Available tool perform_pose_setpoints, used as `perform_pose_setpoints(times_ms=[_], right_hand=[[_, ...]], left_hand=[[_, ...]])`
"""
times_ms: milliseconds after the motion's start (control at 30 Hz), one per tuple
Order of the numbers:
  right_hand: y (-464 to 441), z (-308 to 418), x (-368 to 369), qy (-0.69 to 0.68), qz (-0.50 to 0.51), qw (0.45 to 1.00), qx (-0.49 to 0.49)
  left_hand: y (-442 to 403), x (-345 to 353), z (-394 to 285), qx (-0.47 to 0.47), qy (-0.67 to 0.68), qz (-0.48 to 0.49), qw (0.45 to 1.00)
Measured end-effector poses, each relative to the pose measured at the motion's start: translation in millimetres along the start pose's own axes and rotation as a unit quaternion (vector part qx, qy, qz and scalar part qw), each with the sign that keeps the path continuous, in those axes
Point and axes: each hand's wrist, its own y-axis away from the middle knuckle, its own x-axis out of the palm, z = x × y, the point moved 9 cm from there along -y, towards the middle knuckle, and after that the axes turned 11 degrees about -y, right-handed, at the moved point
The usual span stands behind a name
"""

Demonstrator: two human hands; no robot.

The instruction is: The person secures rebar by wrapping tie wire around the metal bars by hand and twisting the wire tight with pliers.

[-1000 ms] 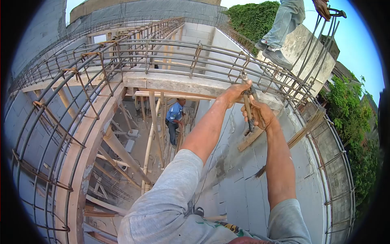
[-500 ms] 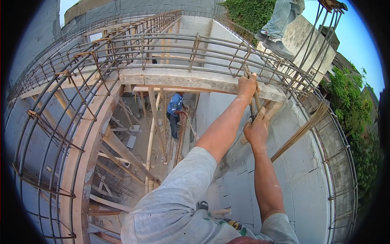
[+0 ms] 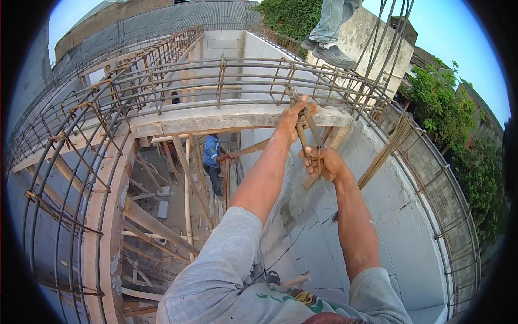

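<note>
Pliers point(image 3: 303, 121) with long handles have their jaws up at the steel bars of the rebar cage point(image 3: 237, 81), above a wooden beam point(image 3: 216, 120). My left hand point(image 3: 294, 120) is wrapped round the upper part of the pliers, close to the jaws. Lower down, my right hand point(image 3: 325, 162) grips the handle ends, its fingers curled. The handles stand somewhat apart. Whether the jaws pinch a wire is too small to tell.
A bundle of thin wire point(image 3: 386, 148) leans at the right wall. Someone's shoes point(image 3: 333, 55) stand on the bars above. A person in blue point(image 3: 212, 156) is below, among wooden props point(image 3: 159, 224). Another rebar cage point(image 3: 70, 178) runs along the left.
The view has turned right, so the scene sits further left. My right hand's fingers have curled more on the handles, and the handles are further apart. The person below now holds a board higher.
</note>
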Motion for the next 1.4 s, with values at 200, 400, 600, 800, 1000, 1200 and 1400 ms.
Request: perform_pose_setpoints(times_ms=[200, 400, 600, 800, 1000, 1200, 1400], right_hand=[[10.6, -13.2, 9.2, -0.088, -0.033, 0.994, -0.062], [123.1, -64.7, 75.9, -0.263, 0.051, 0.96, -0.077], [249.3, 34.6, -74.6, 0.182, -0.317, 0.918, -0.155], [272.6, 79.1, -42.0, 0.417, -0.318, 0.842, -0.13], [199.2, 69.4, 15.3, 0.493, -0.307, 0.768, -0.27], [30.9, 67.0, 66.7, 0.642, -0.316, 0.681, -0.156], [11.1, 74.0, 63.9, 0.683, -0.402, 0.578, -0.195]], left_hand=[[0.8, 5.8, 5.6, 0.019, 0.149, 0.074, 0.986], [-5.7, 4.9, 5.8, 0.001, 0.067, 0.055, 0.996], [-4.1, 5.1, 9.0, -0.018, 0.063, 0.045, 0.997], [-0.6, 5.6, 6.0, -0.027, 0.044, 0.031, 0.998], [14.7, 3.3, -9.2, -0.048, -0.002, -0.082, 0.995], [16.2, 2.8, -16.2, -0.05, -0.008, -0.176, 0.983], [-5.2, 0.7, 0.3, -0.056, 0.007, -0.179, 0.982]])
